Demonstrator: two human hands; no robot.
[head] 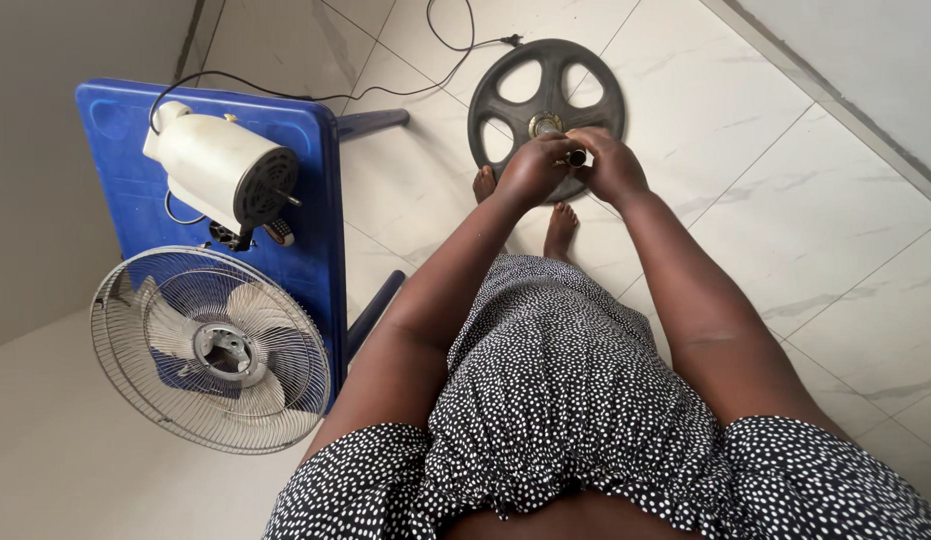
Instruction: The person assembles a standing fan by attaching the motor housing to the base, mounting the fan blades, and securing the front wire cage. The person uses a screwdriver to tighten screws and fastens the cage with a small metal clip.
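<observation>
Both hands, the left hand (534,168) and the right hand (608,160), pinch a small dark pole end (578,157) over the round fan base (546,105) on the floor; best held straight above the middle hole.

Head cam, steep downward view, close over hands, tiled floor (746,150)
</observation>
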